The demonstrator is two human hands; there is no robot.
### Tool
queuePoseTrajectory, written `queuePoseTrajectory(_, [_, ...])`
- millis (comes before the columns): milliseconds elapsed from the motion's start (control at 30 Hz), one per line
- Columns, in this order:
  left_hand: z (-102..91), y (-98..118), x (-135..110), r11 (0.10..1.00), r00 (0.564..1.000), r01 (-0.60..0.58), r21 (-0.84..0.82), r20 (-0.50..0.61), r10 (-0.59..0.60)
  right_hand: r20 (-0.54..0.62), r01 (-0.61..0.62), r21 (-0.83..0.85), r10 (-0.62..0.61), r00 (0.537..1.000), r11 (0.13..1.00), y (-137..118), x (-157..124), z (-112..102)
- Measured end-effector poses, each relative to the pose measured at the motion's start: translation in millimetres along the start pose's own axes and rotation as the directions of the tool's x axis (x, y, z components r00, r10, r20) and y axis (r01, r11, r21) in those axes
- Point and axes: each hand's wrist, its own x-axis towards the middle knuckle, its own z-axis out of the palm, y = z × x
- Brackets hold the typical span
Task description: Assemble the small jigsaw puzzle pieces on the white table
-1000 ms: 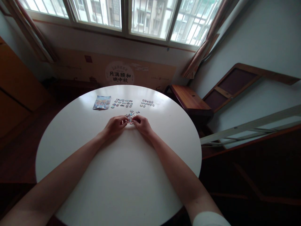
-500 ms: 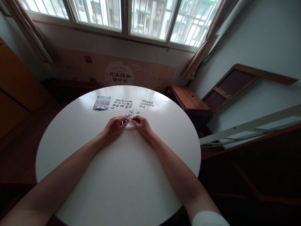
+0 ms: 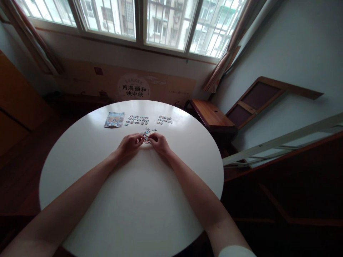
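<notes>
Both hands meet at a small pile of jigsaw puzzle pieces (image 3: 147,132) on the white round table (image 3: 134,200). My left hand (image 3: 131,142) is closed, its thumb and fingers pinched at the pile's left edge on a puzzle piece. From the right, my right hand (image 3: 160,142) also pinches a piece, its fingertips almost touching the left ones. The held pieces are tiny and mostly hidden by the fingers. Beyond the pile lie rows of sorted pieces (image 3: 137,120) and, to their right, a smaller group of pieces (image 3: 165,120).
A printed picture sheet or packet (image 3: 114,120) lies left of the sorted rows. Past the table's right edge stands a wooden stool or bench (image 3: 209,113). Barred windows (image 3: 166,26) and curtains (image 3: 221,67) are along the far wall.
The camera view has shifted slightly, so the scene sits a little lower and further left. Both hands stay at the pile, with only slight finger movement.
</notes>
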Motion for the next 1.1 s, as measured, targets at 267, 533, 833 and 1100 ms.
queuePoseTrajectory(267, [-2.8, 7, 1, 0.982, 0.993, 0.119, 0.147, -0.044, -0.114, -0.038, -0.045, 0.075, 0.048, 0.998, 0.996, 3, 3, 2])
queuePoseTrajectory(533, [-22.7, -7, 0, 0.816, 0.877, 0.473, 0.332, -0.270, -0.398, -0.043, -0.041, 0.083, 0.044, 0.998, 0.996, 2, 2, 3])
queuePoseTrajectory(833, [-20.6, -26, -3, 0.759, 0.827, 0.561, 0.330, -0.185, -0.530, -0.015, -0.042, 0.008, 0.042, 0.999, 0.999, 0, 0, 3])
queuePoseTrajectory(1100, [-16.4, -30, -3, 0.857, 0.903, 0.419, 0.301, -0.238, -0.358, -0.010, -0.035, 0.006, 0.035, 0.999, 0.999, -1, -1, 1])
